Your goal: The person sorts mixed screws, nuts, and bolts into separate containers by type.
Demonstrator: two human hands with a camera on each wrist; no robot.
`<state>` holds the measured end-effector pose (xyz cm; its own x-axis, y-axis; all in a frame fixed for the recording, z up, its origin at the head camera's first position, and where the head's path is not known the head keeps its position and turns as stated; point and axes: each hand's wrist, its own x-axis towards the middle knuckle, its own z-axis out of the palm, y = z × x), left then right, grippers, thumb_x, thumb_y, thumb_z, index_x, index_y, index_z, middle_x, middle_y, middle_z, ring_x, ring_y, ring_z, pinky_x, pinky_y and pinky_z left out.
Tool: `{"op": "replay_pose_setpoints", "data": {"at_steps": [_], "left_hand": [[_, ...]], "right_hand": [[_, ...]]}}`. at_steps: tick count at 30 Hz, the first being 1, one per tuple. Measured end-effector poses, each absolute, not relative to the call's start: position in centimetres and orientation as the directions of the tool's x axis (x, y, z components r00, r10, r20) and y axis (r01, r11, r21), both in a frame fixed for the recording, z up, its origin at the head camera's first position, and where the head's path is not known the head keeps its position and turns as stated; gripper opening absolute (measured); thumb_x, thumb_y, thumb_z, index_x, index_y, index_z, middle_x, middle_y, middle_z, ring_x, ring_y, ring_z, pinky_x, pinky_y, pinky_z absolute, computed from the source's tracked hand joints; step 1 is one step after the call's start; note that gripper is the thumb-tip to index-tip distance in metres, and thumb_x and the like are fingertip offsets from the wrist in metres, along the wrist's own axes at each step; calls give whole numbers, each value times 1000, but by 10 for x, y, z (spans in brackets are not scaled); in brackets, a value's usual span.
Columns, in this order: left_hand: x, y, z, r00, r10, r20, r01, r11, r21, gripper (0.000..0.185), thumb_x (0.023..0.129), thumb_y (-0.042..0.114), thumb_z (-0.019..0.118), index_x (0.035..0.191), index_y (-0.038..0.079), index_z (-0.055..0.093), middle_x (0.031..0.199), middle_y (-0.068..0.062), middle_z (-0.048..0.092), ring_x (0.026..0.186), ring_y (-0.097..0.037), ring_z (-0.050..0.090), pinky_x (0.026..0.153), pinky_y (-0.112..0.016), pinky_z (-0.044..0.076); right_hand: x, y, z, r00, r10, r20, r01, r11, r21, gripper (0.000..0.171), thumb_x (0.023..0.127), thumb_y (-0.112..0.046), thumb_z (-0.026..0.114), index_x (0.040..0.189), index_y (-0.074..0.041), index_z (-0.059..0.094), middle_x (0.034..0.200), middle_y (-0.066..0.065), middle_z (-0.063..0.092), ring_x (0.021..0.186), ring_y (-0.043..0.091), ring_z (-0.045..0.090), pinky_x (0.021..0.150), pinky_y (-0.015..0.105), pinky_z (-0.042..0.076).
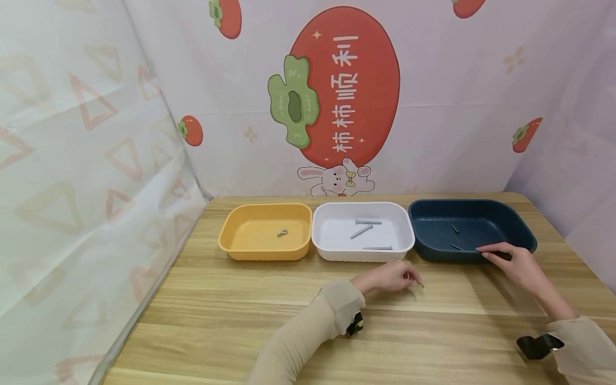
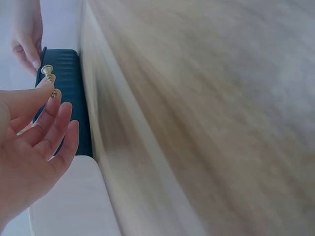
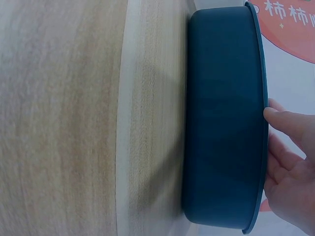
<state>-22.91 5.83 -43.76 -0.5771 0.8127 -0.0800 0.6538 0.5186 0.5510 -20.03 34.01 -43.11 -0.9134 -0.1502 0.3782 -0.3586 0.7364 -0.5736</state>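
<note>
My left hand (image 1: 392,275) is over the wood table in front of the white tray. Thumb and fingertips pinch a small brass-coloured screw (image 2: 47,70), its head and part of its thread showing in the left wrist view. At the dark blue tray (image 3: 226,118), my right hand (image 1: 522,267) holds the near rim, the thumb on the outer side and the other fingers behind the rim. Two small dark screws lie inside that tray, one screw (image 1: 455,229) near the middle and another screw (image 1: 456,247) by the near wall.
Left of the dark blue tray stand a white tray (image 1: 332,255) with three long silver bolts (image 1: 362,231) and a yellow tray (image 1: 264,255) with a few small nuts (image 1: 282,232). The trays form a row toward the table's back edge, before a printed cloth (image 1: 240,166).
</note>
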Motion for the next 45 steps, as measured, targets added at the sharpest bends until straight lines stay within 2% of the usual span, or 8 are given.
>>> {"op": "replay_pose_setpoints", "data": {"at_steps": [9,16,20,23,28,31,38,45], "left_hand": [[-230,65,-432,-607,794,-15,651,508,563,15,87,7,54,98,9,65,87,4,57,73,0,45,63,-4,35],[-229,69,-426,-658,751,43,624,513,589,15,88,9,54,97,12,65,93,5,57,76,1,46,65,-4,35],[-227,71,-425,-685,724,85,615,512,600,15,88,10,54,98,13,65,93,6,56,76,1,45,64,-4,35],[-226,74,-424,-701,701,127,617,508,602,15,88,10,54,98,13,65,91,5,56,75,2,45,63,-3,34],[-226,79,-423,-712,669,213,640,494,588,15,88,10,54,98,11,65,89,4,56,76,3,45,65,-2,32],[-226,82,-421,-712,653,258,656,487,577,14,87,9,54,97,11,65,88,2,56,76,2,45,66,-2,32],[-228,89,-420,-740,610,284,647,529,549,14,87,9,55,96,12,66,86,4,54,72,1,42,62,-3,30],[-233,93,-424,-776,552,304,618,570,541,15,88,10,53,95,13,66,87,6,53,74,0,41,62,-4,29]], "right_hand": [[-212,356,-453,-908,-139,396,-359,746,-562,12,84,-16,60,93,-15,68,90,-15,57,84,-13,42,64,14,37],[-211,354,-449,-901,-171,398,-392,715,-579,14,85,-14,59,95,-10,67,92,6,61,84,-19,37,61,9,33],[-211,353,-449,-904,-147,401,-371,736,-566,12,84,-13,60,92,-15,68,89,-12,59,84,-21,36,59,9,34],[-208,349,-444,-905,-148,399,-368,744,-558,12,84,-13,60,92,-13,68,90,-17,56,85,-22,35,60,8,33],[-200,340,-429,-903,-178,392,-387,735,-557,14,84,-9,59,94,-2,66,90,-6,59,85,-24,33,62,6,32],[-200,341,-431,-903,-175,391,-383,741,-552,14,84,-7,59,94,-2,66,92,-1,61,85,-25,32,62,5,32],[-199,341,-431,-903,-166,397,-380,742,-553,15,85,-9,58,95,-2,65,92,-28,47,85,-25,32,62,5,32],[-199,340,-430,-903,-173,393,-382,742,-551,14,84,-9,59,94,-2,66,91,5,61,85,-25,32,62,6,32]]}}
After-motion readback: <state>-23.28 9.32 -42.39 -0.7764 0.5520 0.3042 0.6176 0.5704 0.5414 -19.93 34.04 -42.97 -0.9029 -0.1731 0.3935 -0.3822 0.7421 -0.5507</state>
